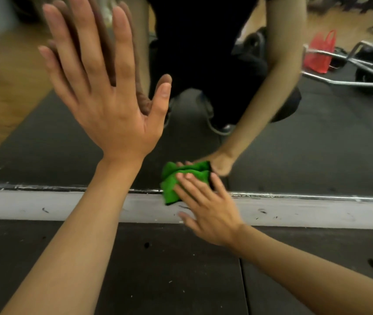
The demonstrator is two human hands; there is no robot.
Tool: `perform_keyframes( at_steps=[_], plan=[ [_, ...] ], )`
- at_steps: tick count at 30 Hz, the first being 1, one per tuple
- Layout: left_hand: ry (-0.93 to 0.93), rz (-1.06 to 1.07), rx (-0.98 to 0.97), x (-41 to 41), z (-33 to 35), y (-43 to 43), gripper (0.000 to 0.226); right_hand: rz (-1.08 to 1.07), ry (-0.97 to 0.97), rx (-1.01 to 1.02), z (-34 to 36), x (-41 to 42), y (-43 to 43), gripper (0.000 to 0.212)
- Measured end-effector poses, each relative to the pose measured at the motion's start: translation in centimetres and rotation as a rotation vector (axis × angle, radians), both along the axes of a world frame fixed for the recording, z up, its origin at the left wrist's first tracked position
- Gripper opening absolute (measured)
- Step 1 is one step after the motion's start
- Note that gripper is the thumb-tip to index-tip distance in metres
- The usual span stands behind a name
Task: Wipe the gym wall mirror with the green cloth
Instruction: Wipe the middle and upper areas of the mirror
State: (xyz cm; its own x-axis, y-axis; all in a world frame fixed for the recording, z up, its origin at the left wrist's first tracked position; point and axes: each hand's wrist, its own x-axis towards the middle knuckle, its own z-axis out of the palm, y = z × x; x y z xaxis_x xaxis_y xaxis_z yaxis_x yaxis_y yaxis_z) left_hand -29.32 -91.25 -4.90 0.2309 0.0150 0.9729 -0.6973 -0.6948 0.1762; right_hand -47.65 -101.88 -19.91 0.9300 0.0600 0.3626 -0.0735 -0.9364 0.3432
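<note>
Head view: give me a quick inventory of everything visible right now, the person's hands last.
green cloth: one, green, bunched at the mirror's bottom edge, overlapping the ledge
mirror: one, reflective, on the wall ahead, filling the upper frame
ledge: one, white and scuffed, strip right below the mirror
floor mat: dark grey, across the bottom of the frame, seam on the right
red bag: one, red, seen only as a reflection, upper right
metal frame: one, silver with a black wheel, reflection, far right
left hand: one, flat on the mirror, fingers straight, upper left
right hand: one, straight fingers pressing the green cloth, centre right
</note>
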Motion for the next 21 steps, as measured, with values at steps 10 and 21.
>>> perform_keyframes(
  at_steps=[10,21],
  plan=[
    [-0.026,-0.009,0.043,0.0,-0.5,0.3,0.071,-0.129,0.183,-0.176,2.2,-9.3,-9.5,0.062],
    [-0.024,-0.094,0.091,0.1,-0.5,1.1,0.080,-0.098,-0.634,-0.097,31.1,3.0,-2.5,0.073]
  ],
)
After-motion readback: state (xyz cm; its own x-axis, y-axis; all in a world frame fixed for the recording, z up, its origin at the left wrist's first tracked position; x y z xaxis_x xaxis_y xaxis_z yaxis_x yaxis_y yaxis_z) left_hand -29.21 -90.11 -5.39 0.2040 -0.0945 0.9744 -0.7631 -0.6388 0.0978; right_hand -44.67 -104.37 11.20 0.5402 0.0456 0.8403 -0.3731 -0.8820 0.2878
